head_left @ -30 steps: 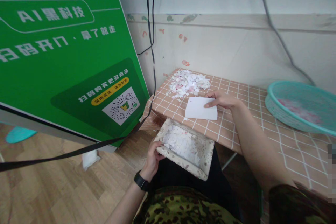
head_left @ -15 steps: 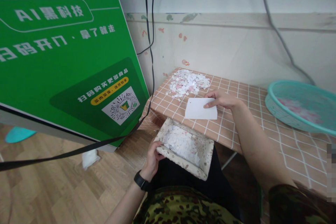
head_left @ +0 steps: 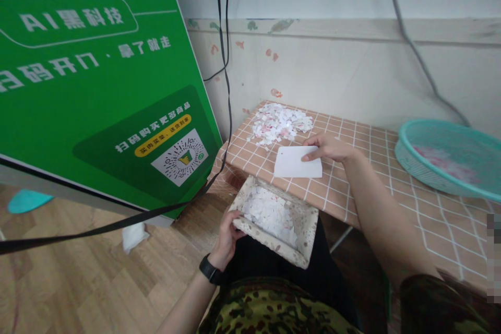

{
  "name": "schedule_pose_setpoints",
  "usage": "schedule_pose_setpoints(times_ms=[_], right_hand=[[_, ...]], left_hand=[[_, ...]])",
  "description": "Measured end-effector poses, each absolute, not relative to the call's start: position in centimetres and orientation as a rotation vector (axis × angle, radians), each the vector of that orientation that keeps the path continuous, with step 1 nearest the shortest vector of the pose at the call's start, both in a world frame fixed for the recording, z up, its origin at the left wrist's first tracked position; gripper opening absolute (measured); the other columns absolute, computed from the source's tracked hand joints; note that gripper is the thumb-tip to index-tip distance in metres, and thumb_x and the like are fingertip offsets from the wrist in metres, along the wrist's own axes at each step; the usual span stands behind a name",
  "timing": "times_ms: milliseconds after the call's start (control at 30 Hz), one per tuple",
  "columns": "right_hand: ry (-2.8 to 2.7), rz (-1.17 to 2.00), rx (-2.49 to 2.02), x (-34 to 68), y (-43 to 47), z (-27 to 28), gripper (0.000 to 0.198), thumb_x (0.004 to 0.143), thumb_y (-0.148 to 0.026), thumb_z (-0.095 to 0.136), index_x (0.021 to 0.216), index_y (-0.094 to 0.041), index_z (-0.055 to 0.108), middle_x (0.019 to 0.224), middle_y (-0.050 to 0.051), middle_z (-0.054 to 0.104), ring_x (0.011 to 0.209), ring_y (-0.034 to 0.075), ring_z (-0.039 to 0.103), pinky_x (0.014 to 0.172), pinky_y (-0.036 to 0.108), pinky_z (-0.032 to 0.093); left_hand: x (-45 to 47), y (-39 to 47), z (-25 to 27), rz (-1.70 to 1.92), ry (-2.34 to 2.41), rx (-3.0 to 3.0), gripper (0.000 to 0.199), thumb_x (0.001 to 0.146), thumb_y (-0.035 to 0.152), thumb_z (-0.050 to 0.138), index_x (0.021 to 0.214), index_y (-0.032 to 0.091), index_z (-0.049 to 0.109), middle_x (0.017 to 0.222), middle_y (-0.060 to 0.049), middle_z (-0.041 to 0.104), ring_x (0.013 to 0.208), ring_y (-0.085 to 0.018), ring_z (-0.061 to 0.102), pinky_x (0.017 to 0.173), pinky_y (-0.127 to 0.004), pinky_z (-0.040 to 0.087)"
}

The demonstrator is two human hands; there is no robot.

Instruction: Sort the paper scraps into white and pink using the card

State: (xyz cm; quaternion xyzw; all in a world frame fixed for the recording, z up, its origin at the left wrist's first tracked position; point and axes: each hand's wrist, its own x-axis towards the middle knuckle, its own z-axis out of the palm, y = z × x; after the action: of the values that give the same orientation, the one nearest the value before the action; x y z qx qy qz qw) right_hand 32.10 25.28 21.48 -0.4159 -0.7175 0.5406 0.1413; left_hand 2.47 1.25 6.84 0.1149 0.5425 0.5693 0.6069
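Spilling looks like the main risk. The box is held only at its near left corner by the left hand, so the far right end has no hand under it; a slack wrist or a knock could tip it and throw out the loose scraps inside. Its far rim sits along the front edge of the counter, but whether the two touch cannot be told; any gap there could let bits drop to the floor. The pile on the counter is light and loose, so a quick sweep or a draught could scatter it. The card looks thin and could bend or skip over pieces if pressed hard.

The right hand is partly closed on the card's far right corner, thumb on the upper face and fingers bent round the far edge. The card therefore lies to the left of that hand and toward the person, close to the counter's front edge, with the pile beyond it, near but apart. The left hand is curled round the box rim, thumb on top and fingers below; the box extends to its right, below the card. The basket stands well to the right.
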Motion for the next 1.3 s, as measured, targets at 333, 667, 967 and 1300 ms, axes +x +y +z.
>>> schedule_pose_setpoints(times_ms=[333, 667, 967, 1300], right_hand=[[-2.034, 1.514, -1.222, 32.3, 25.8, 20.8, 0.034, 0.059, -0.037, 0.085, 0.086, -0.019, 0.077, 0.083, 0.003, 0.075, 0.072, 0.018, 0.066, 0.063, 0.028, 0.051], [-1.997, 1.513, -1.188, 32.7, 25.9, 20.8, 0.035, 0.061, -0.038, 0.086, 0.09, -0.021, 0.079, 0.089, 0.004, 0.077, 0.078, 0.021, 0.069, 0.069, 0.031, 0.055], [-2.051, 1.625, -1.17, 31.4, 25.0, 21.2, 0.029, 0.062, -0.033, 0.087, 0.088, -0.022, 0.081, 0.087, 0.003, 0.077, 0.076, 0.018, 0.068, 0.068, 0.029, 0.054], [-1.909, 1.543, -1.193, 33.4, 26.0, 20.9, 0.04, 0.057, -0.036, 0.089, 0.092, -0.018, 0.081, 0.09, 0.007, 0.079, 0.079, 0.022, 0.071, 0.07, 0.033, 0.058]], left_hand=[[2.5, 1.3, 7.0, 1.317, 1.263, 0.247, 0.033, 0.072, 0.04, 0.073, 0.095, 0.017, 0.067, 0.079, -0.003, 0.07, 0.072, -0.023, 0.066, 0.064, -0.039, 0.059], [2.8, 1.2, 6.7, 1.321, 1.26, 0.232, 0.032, 0.07, 0.04, 0.074, 0.092, 0.017, 0.068, 0.076, -0.002, 0.07, 0.069, -0.022, 0.066, 0.065, -0.039, 0.058], [2.9, 1.1, 6.4, 1.314, 1.238, 0.275, 0.038, 0.071, 0.04, 0.073, 0.102, 0.018, 0.069, 0.078, -0.002, 0.07, 0.069, -0.022, 0.066, 0.064, -0.038, 0.057], [3.2, 1.0, 6.4, 1.302, 1.245, 0.252, 0.038, 0.068, 0.041, 0.076, 0.097, 0.018, 0.07, 0.079, -0.003, 0.071, 0.071, -0.023, 0.067, 0.065, -0.038, 0.057]])
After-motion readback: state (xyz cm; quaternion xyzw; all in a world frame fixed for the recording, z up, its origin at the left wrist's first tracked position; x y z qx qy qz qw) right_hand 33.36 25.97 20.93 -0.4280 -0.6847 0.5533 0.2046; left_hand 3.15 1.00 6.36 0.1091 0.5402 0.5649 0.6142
